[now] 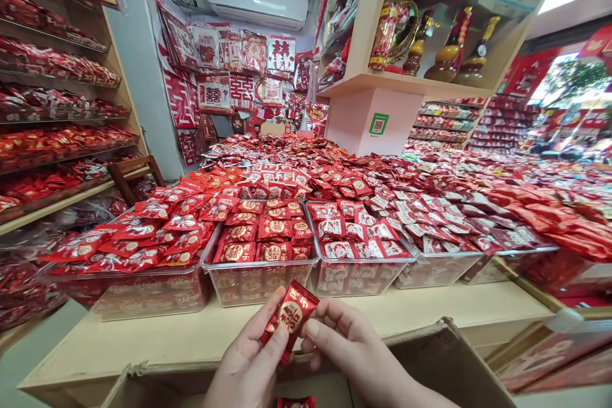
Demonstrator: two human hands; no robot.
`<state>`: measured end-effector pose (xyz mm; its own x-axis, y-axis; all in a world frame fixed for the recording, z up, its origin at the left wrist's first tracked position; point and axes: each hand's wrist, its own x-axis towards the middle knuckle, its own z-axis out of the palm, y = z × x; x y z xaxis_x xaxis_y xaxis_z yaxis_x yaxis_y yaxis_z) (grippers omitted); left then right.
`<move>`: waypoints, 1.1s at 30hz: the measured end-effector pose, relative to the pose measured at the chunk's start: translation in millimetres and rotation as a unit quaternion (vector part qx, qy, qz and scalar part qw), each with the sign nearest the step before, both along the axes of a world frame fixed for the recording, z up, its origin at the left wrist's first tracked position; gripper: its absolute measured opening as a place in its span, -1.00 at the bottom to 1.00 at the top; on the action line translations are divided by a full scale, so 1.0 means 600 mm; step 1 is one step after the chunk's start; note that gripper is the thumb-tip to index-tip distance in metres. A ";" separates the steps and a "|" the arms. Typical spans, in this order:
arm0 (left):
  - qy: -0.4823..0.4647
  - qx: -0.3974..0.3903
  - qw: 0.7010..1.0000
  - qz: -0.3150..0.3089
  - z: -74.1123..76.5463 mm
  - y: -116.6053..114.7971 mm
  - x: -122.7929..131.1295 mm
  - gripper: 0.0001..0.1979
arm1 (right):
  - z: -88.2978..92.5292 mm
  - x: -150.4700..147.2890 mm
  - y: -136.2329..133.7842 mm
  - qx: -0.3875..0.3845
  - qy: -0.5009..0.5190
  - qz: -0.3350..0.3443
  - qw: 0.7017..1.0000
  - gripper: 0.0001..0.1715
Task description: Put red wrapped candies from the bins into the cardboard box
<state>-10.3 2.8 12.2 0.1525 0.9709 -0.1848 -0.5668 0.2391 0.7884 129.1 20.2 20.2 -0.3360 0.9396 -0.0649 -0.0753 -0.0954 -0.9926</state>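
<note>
A small red candy packet (290, 317) with a round gold emblem is held up between my two hands, tilted. My left hand (253, 350) grips it from the left, thumb on its front. On the right side, the thumb and fingers of my right hand (347, 338) pinch its edge. Below my hands is an open cardboard box (430, 363), with another red packet (296, 402) partly visible inside. Just beyond stands a clear plastic bin (261, 280) of neatly stacked red packets with a similar round gold emblem.
More clear bins of red packets flank it, one on the left (153, 299) and one on the right (354, 277). They stand along a pale wooden counter (143, 347). Shelves of red goods (57, 111) line the left wall. A white pillar (351, 111) rises behind the bins.
</note>
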 end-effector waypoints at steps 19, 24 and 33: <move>0.235 0.090 0.965 0.066 0.033 0.011 -0.029 -0.75 | 0.070 0.005 0.046 0.140 -0.131 0.056 0.980 -0.75; 0.206 0.033 0.957 0.202 0.024 0.027 -0.034 -0.71 | 0.101 -0.042 0.130 0.057 -0.096 -0.046 0.993 -0.83; 0.272 0.078 0.954 0.103 0.001 0.018 -0.027 -0.80 | 0.085 -0.172 0.198 0.076 -0.231 -0.039 0.969 -0.68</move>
<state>-26.6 13.8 12.8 -0.1221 0.9920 -0.0321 -0.0864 0.0216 0.9960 25.6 139.2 71.5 -0.2309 0.9717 -0.0500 0.3796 0.0426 -0.9242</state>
